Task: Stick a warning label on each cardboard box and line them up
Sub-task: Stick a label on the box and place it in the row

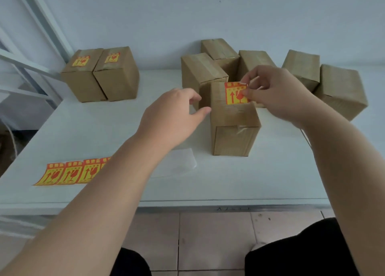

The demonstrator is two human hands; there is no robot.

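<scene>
my right hand (277,94) pinches the label (234,93) by its right edge between thumb and forefinger. the label sits just left of those fingertips, over the far end of the box (233,129) top; i cannot tell if it is stuck down yet. my left hand (168,117) is loose and holds nothing, thumb tip at the box's left edge. as i judge it, the unbraced box could slide when i press, so the label may land crooked or crease.
</scene>
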